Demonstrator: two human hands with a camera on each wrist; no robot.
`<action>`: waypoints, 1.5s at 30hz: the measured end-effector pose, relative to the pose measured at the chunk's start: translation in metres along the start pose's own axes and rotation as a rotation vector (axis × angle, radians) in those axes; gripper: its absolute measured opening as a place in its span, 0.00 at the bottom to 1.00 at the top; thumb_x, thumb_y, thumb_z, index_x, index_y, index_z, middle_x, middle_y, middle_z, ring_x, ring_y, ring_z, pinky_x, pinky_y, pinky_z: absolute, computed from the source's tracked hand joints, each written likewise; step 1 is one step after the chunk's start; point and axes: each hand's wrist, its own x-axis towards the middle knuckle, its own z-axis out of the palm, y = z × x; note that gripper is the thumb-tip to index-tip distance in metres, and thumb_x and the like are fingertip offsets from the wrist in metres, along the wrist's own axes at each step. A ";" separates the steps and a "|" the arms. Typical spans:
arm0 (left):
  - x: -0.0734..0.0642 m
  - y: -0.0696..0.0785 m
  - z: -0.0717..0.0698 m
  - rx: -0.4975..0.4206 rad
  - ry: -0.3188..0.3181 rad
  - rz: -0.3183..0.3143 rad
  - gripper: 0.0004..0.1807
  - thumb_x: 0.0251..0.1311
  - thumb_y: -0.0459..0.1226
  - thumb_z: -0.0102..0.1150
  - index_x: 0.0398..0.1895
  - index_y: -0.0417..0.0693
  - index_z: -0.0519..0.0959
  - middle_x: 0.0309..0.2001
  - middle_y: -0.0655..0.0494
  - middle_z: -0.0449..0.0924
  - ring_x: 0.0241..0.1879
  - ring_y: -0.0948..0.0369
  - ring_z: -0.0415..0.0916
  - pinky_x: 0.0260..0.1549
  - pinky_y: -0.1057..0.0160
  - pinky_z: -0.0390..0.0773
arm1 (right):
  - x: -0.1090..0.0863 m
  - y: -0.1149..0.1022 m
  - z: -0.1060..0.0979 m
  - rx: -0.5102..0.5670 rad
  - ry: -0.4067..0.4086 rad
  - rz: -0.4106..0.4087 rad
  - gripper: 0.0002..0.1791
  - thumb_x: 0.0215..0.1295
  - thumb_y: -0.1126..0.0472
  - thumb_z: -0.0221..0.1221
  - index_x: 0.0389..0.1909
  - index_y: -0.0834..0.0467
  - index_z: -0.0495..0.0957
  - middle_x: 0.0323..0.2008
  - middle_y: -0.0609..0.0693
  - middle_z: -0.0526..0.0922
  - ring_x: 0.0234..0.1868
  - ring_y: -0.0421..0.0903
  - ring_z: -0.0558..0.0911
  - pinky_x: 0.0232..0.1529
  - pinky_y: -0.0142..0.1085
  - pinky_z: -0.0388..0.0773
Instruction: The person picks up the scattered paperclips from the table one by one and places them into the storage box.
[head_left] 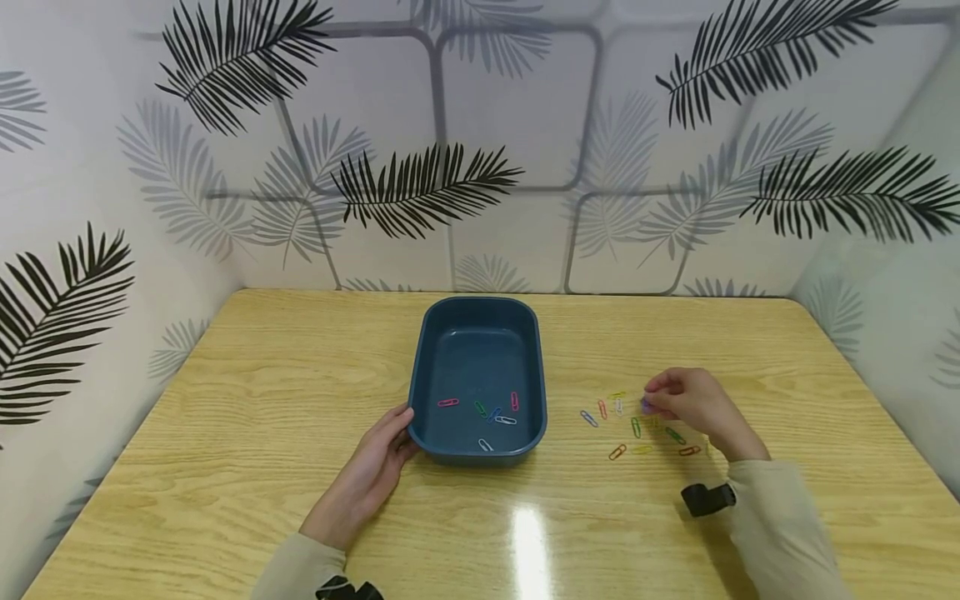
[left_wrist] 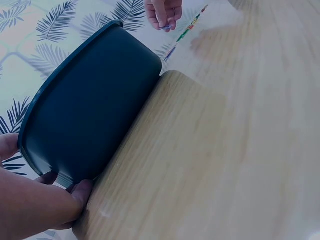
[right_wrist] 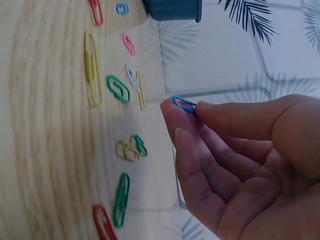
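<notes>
Right hand (head_left: pixel 693 408) with blue paper clip (right_wrist: pixel 184 104) in fingertip pinch; left hand (head_left: pixel 367 475) around tray (head_left: pixel 480 358) corner

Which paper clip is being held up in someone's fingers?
The blue paper clip pinched in the right hand; the other clips lie on the table or in the tray.

The counter (head_left: pixel 262 358) shows pale yellow wood grain and rounded back corners. A bright streak of glare (head_left: pixel 529 550) lies toward its front. White wallpaper (head_left: pixel 517 125) rises behind its back edge and beyond its left and right edges, printed with black palm fronds (head_left: pixel 408 200), fainter grey fronds (head_left: pixel 191 179) and grey rounded-rectangle outlines (head_left: pixel 438 92).
</notes>
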 end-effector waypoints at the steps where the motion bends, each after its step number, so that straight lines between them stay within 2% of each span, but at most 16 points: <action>1: 0.000 0.000 0.000 -0.003 0.003 -0.003 0.28 0.74 0.41 0.44 0.69 0.32 0.58 0.62 0.41 0.64 0.56 0.58 0.66 0.54 0.65 0.68 | 0.000 -0.001 0.001 0.000 -0.002 -0.004 0.12 0.70 0.68 0.54 0.46 0.75 0.74 0.37 0.59 0.83 0.37 0.51 0.84 0.38 0.39 0.82; 7: 0.000 -0.001 -0.001 -0.009 0.008 -0.011 0.25 0.75 0.38 0.41 0.69 0.34 0.59 0.62 0.42 0.64 0.56 0.57 0.65 0.55 0.65 0.67 | 0.001 -0.004 0.010 0.019 -0.020 -0.017 0.12 0.70 0.68 0.54 0.46 0.75 0.74 0.37 0.61 0.83 0.37 0.51 0.84 0.37 0.40 0.82; 16: 0.002 -0.002 0.000 -0.019 -0.002 -0.005 0.26 0.74 0.39 0.43 0.69 0.33 0.58 0.63 0.41 0.64 0.56 0.57 0.65 0.55 0.64 0.67 | 0.000 -0.012 0.021 -0.015 -0.014 -0.027 0.12 0.68 0.65 0.58 0.45 0.72 0.75 0.36 0.58 0.84 0.36 0.50 0.83 0.35 0.41 0.81; 23: 0.002 -0.001 0.000 -0.023 0.010 0.009 0.26 0.74 0.39 0.43 0.69 0.32 0.59 0.60 0.43 0.66 0.55 0.58 0.66 0.55 0.63 0.67 | 0.003 -0.024 0.037 -0.006 -0.027 -0.131 0.10 0.68 0.67 0.58 0.43 0.71 0.76 0.33 0.55 0.83 0.36 0.51 0.83 0.35 0.41 0.81; 28: 0.001 -0.001 0.000 -0.016 0.009 0.009 0.26 0.74 0.39 0.43 0.69 0.31 0.59 0.60 0.43 0.66 0.55 0.58 0.66 0.55 0.64 0.67 | 0.009 -0.036 0.050 -0.119 -0.047 -0.181 0.06 0.67 0.68 0.57 0.40 0.68 0.78 0.32 0.53 0.82 0.33 0.47 0.81 0.33 0.38 0.80; 35: 0.001 -0.001 0.000 -0.013 0.006 -0.001 0.26 0.74 0.39 0.42 0.69 0.32 0.58 0.62 0.42 0.65 0.56 0.58 0.66 0.56 0.64 0.66 | 0.019 -0.059 0.048 -0.300 -0.098 -0.339 0.03 0.66 0.71 0.56 0.36 0.67 0.78 0.29 0.51 0.82 0.26 0.49 0.80 0.28 0.37 0.76; 40: 0.001 0.000 -0.001 -0.006 0.001 -0.003 0.27 0.74 0.40 0.43 0.69 0.32 0.57 0.61 0.43 0.65 0.56 0.58 0.66 0.57 0.63 0.65 | 0.025 -0.074 0.047 -0.336 -0.119 -0.390 0.03 0.65 0.72 0.56 0.36 0.67 0.78 0.27 0.50 0.81 0.30 0.50 0.81 0.32 0.37 0.78; 45: 0.001 0.000 -0.001 -0.009 0.000 -0.006 0.27 0.74 0.40 0.43 0.70 0.33 0.57 0.62 0.42 0.65 0.56 0.58 0.66 0.57 0.63 0.65 | 0.026 -0.085 0.049 -0.347 -0.121 -0.399 0.02 0.65 0.71 0.58 0.36 0.67 0.78 0.26 0.50 0.81 0.29 0.51 0.81 0.32 0.38 0.78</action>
